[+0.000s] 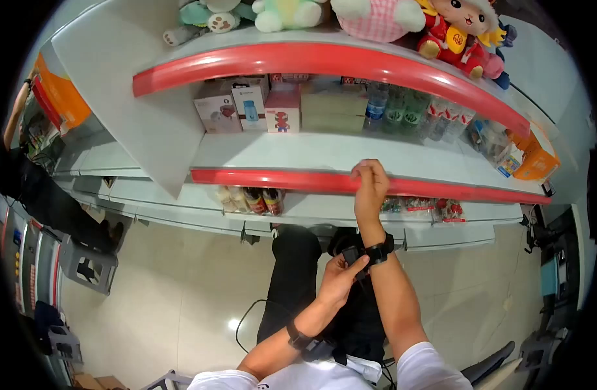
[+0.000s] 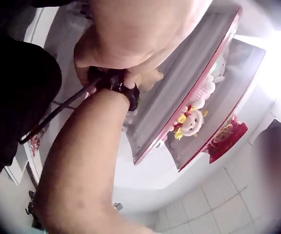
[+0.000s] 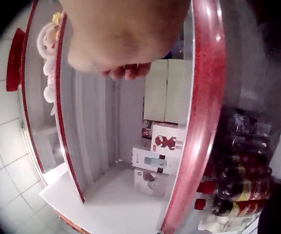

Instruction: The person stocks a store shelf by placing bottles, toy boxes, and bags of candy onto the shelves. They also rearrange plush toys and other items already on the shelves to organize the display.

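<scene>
My left hand (image 1: 337, 281) holds the small black camera (image 1: 352, 255) on the black strap (image 1: 378, 252) round my right wrist, its thumb lying along the device. In the left wrist view that hand (image 2: 140, 36) covers much of the camera, and my right forearm (image 2: 84, 156) runs below it. My right hand (image 1: 372, 187) is raised in front of the lower red shelf edge (image 1: 279, 178), its fingers loosely bent and holding nothing. The right wrist view shows the back part of this hand (image 3: 128, 36) at the top, fingertips peeking out beneath.
Boxes (image 1: 251, 106) and water bottles (image 1: 412, 107) stand on the middle shelf. Plush toys (image 1: 376, 18) sit above. Dark-labelled bottles (image 1: 263, 200) lie on the low shelf. A cable (image 1: 240, 325) loops beside my leg. Another person's legs (image 1: 64, 211) and a grey stool (image 1: 89, 263) are at left.
</scene>
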`<act>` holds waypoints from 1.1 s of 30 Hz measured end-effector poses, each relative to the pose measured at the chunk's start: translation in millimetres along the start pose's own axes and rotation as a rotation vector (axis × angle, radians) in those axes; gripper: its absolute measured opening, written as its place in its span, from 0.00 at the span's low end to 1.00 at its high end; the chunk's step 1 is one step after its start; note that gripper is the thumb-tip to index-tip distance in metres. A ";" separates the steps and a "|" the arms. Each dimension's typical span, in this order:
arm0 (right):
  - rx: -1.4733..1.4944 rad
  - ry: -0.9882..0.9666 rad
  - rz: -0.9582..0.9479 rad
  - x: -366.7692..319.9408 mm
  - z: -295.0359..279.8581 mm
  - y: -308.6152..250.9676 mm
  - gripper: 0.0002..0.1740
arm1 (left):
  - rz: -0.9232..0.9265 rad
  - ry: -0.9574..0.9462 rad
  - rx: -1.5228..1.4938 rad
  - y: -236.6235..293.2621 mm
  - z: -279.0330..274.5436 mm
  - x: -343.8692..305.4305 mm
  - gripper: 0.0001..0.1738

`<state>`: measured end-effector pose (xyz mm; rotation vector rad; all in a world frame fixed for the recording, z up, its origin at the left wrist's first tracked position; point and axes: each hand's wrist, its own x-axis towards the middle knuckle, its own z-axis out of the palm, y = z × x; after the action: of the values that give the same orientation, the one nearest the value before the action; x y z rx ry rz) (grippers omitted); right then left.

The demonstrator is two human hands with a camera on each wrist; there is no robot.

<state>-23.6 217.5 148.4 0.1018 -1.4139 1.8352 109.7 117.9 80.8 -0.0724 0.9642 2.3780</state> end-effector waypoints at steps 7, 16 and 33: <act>-0.640 -0.491 -0.226 -12.5 -1.0 21.8 0.11 | 0.017 -0.022 0.210 -13.3 -2.0 -3.0 0.12; 1.286 0.060 0.871 19.3 -25.2 -2.5 0.16 | 0.068 -0.039 0.240 -9.5 -1.1 -20.3 0.14; 0.119 -0.273 0.668 -61.2 -72.5 64.8 0.08 | -0.329 -0.075 0.274 10.0 -64.3 38.9 0.25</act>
<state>5.5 242.2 40.1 -0.0757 -1.6539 2.5284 61.9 88.8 29.8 -0.0344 1.1369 1.9215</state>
